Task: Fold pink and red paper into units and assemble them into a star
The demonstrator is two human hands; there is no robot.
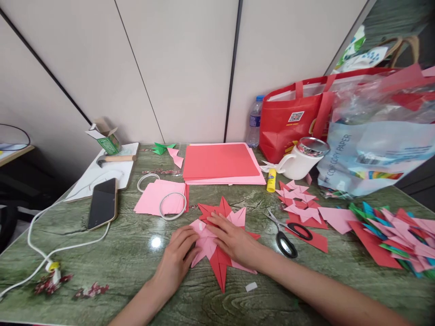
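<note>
A folded paper star [219, 267] in red and pink, with several points, lies on the table in front of me. My right hand [229, 235] rests across its upper middle, palm down with the fingers stretched out. At the star's left edge, my left hand [181, 251] has its fingers and thumb bent around a pink point. A small white strip [200, 225] sits on the star near my fingertips. Another white strip [251, 286] lies on the table below the star. Black-handled scissors [287, 233] lie partly opened right of it.
Behind the star are pink paper squares [146, 199], a tape roll [173, 194] and red sheets [220, 160]. A phone [103, 203] and hammer [118, 158] lie left. A glue stick [271, 180], white mug [302, 163], folded pieces [404, 235] and red bag [282, 122] are right.
</note>
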